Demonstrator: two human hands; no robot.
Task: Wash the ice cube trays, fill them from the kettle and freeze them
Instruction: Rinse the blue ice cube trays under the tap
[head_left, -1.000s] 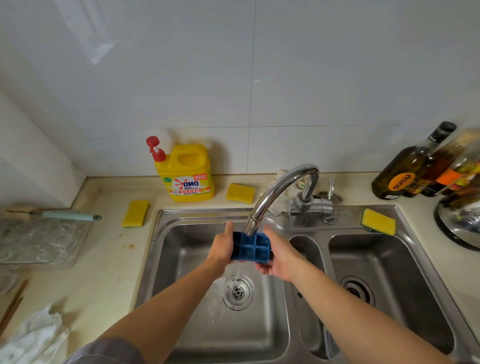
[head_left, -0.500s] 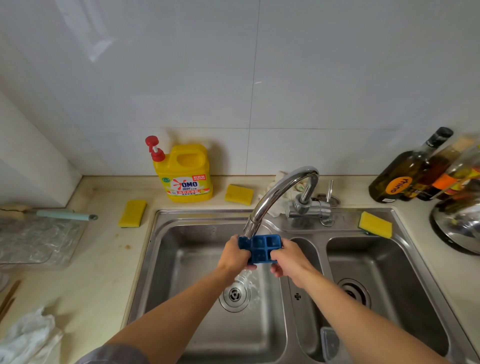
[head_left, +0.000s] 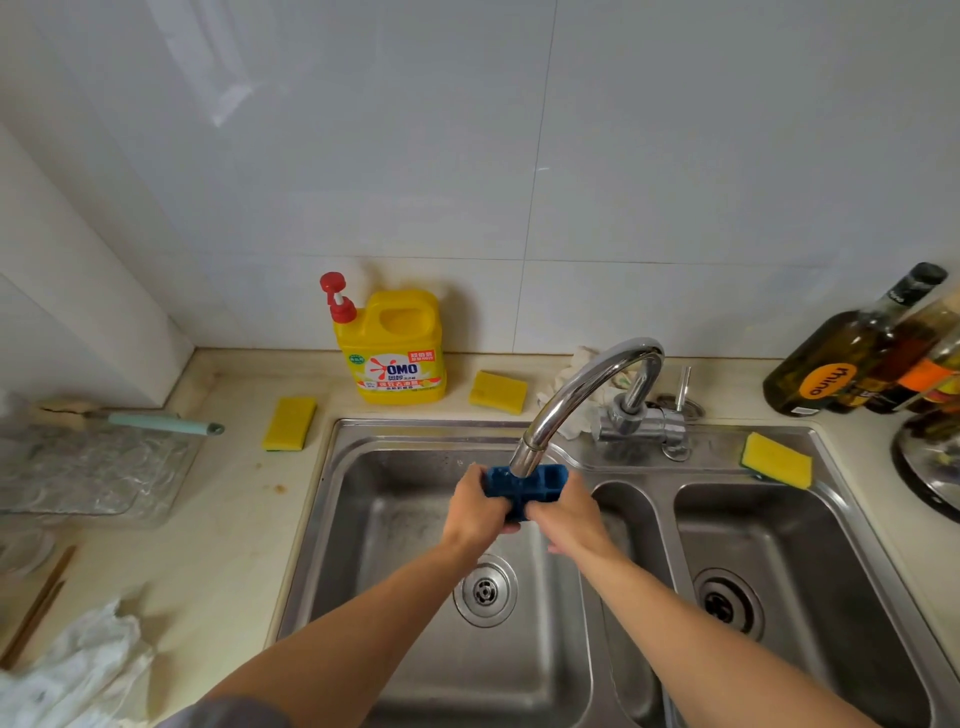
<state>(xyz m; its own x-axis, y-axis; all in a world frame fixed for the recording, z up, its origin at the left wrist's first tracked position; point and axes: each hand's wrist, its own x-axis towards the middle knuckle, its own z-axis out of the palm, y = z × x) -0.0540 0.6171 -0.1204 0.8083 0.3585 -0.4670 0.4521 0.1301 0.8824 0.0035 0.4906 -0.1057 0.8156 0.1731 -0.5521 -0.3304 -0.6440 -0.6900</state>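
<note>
A small blue ice cube tray (head_left: 540, 483) is held under the spout of the chrome faucet (head_left: 582, 395), over the left basin of the steel sink (head_left: 395, 467). My left hand (head_left: 475, 509) grips its left end and my right hand (head_left: 566, 512) grips its right end. The tray's cells face up and away from me, and its near side is hidden by my fingers. Whether water is running cannot be told. A shiny kettle (head_left: 930, 462) sits cut off at the right edge.
A yellow OMO detergent jug (head_left: 395, 348) stands behind the sink, with yellow sponges (head_left: 289, 423) (head_left: 497, 391) (head_left: 776, 460) around it. Bottles (head_left: 852, 353) crowd the right counter. A clear tray (head_left: 88, 467), a green-handled brush (head_left: 156, 422) and a white cloth (head_left: 67, 670) lie on the left counter.
Both hands have raised the tray closer to the spout and tipped it away from me. My fingers now wrap further round its near side.
</note>
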